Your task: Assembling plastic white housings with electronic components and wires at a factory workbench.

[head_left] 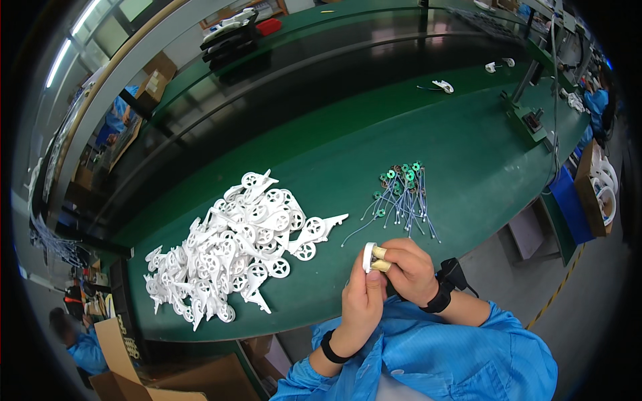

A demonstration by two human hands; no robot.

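My left hand (363, 302) is closed round a small white plastic part (368, 256), held upright just past the bench's near edge. My right hand (412, 273) meets it from the right, two fingertips in pale yellow finger cots pressed against the part's inner side. Whatever lies under those fingertips is hidden. Beyond my hands is a bunch of small green round circuit boards (409, 175) with thin bluish wires trailing toward me. On the left rises a big heap of white plastic parts (231, 244), each with a spoked round end and a narrow tail.
The green bench (461, 157) curves across the view. A few white pieces (443, 86) lie on its far right side, near a green metal fixture (525, 123). An open cardboard box (117, 354) stands below left. At right are a blue bin (573, 204) and other people.
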